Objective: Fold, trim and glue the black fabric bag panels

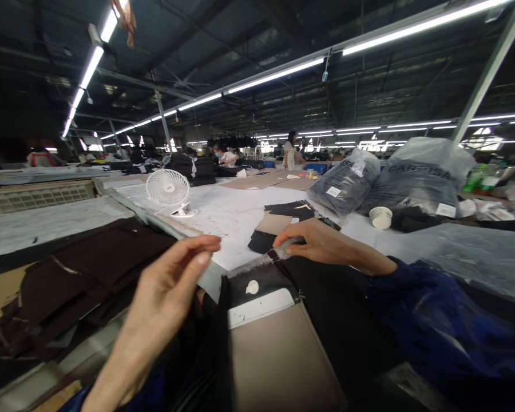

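Observation:
My left hand [165, 292] is raised left of a dark fabric piece [326, 320], thumb and fingertips brought together. Anything between them is too small to make out. With bent fingers, my right hand [321, 243] grips the fabric's far edge, where a fuzzy grey strip [289, 247] shows under the fingertips. Below, a beige panel [283, 355] with a white band [261, 308] along its top lies on the dark cloth. A round white sticker-like patch [252, 287] sits just above that band.
Cut fabric pieces [278, 223] lie beyond my right hand. A white fan [168, 189] stands on the pale table [223, 206]. Plastic-wrapped bundles [416, 177] and a paper cup [380, 217] are at right. Dark brown cloth [98, 263] is stacked at left. People [290, 151] work farther back.

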The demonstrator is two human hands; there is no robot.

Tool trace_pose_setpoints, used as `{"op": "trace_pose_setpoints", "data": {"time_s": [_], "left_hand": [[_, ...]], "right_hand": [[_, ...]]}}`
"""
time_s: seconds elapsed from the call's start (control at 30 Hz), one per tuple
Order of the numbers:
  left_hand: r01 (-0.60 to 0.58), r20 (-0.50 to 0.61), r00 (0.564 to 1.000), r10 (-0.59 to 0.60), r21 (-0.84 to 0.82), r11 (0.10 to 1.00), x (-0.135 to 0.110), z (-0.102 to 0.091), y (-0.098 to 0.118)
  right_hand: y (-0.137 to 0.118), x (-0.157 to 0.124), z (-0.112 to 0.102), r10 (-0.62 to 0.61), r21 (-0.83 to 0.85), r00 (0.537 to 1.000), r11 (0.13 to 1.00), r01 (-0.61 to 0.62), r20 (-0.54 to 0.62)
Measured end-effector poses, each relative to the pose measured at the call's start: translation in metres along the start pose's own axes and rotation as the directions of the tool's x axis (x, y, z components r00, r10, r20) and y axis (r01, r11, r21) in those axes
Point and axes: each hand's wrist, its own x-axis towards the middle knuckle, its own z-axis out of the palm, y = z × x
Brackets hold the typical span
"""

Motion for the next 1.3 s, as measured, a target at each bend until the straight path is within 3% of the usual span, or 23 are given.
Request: {"op": "trace_pose_setpoints", "data": {"time_s": [0.1, 0.17, 0.23, 0.27, 0.33, 0.4, 0.5, 0.67, 0.8, 0.87, 0.97, 1.03, 1.1, 1.17, 1.3], "left_hand": [[-0.028, 0.307, 0.952, -0.009, 0.114, 0.993, -0.004, 0.034, -0.006], [-0.012, 0.435, 0.9, -0.033, 0.101, 0.995, -0.004, 0.052, -0.017], [0.025, 0.478, 0.875, -0.074, 0.109, 0.994, -0.006, 0.057, -0.027], [0.036, 0.476, 0.874, -0.096, 0.134, 0.99, -0.009, 0.054, -0.031], [0.023, 0.471, 0.876, -0.109, 0.185, 0.982, -0.015, 0.044, -0.036], [-0.021, 0.51, 0.857, -0.073, 0.177, 0.984, -0.022, 0.031, -0.039], [-0.077, 0.542, 0.84, -0.013, 0.142, 0.987, -0.027, 0.018, -0.044], [-0.152, 0.489, 0.871, 0.046, 0.18, 0.972, -0.023, 0.013, -0.051], [-0.056, 0.441, 0.897, -0.025, 0.169, 0.984, -0.014, 0.011, -0.054], [-0.026, 0.341, 0.94, -0.022, 0.136, 0.99, -0.004, 0.009, -0.051], [-0.013, 0.103, 0.995, -0.003, 0.15, 0.989, 0.014, 0.004, -0.038], [-0.006, -0.067, 0.998, 0.02, 0.206, 0.979, 0.024, 0.0, -0.025], [-0.003, -0.164, 0.985, 0.045, 0.248, 0.969, 0.028, -0.001, -0.015], [0.007, -0.167, 0.985, 0.037, 0.255, 0.967, 0.027, 0.002, -0.01], [0.047, -0.033, 0.999, -0.042, 0.201, 0.978, 0.015, 0.016, -0.025]], "right_hand": [[-0.014, -0.001, 0.005, -0.069, 0.118, 0.995, 0.991, 0.06, 0.071], [-0.015, -0.002, 0.002, -0.136, 0.262, 0.975, 0.961, 0.087, 0.176], [-0.003, -0.003, -0.006, -0.166, 0.418, 0.959, 0.907, 0.057, 0.23], [0.009, -0.003, -0.01, -0.127, 0.45, 0.967, 0.893, 0.015, 0.219], [0.04, -0.005, -0.015, 0.118, 0.344, 0.986, 0.926, -0.153, 0.119], [0.076, -0.007, -0.013, 0.428, -0.016, 0.903, 0.904, -0.428, 0.029], [0.118, -0.01, 0.002, 0.556, -0.153, 0.831, 0.822, -0.548, 0.007], [0.143, -0.014, 0.028, 0.64, -0.18, 0.766, 0.761, -0.624, 0.052], [0.147, -0.016, 0.035, 0.688, -0.129, 0.715, 0.725, -0.676, 0.124], [0.148, -0.017, 0.035, 0.696, -0.099, 0.703, 0.717, -0.69, 0.145], [0.148, -0.019, 0.031, 0.693, -0.073, 0.704, 0.719, -0.691, 0.155], [0.147, -0.02, 0.027, 0.693, -0.061, 0.701, 0.717, -0.695, 0.166], [0.146, -0.022, 0.023, 0.709, -0.046, 0.684, 0.7, -0.713, 0.171], [0.146, -0.024, 0.021, 0.736, -0.035, 0.655, 0.669, -0.743, 0.171], [0.141, -0.023, 0.022, 0.762, -0.039, 0.618, 0.635, -0.771, 0.192]]}}
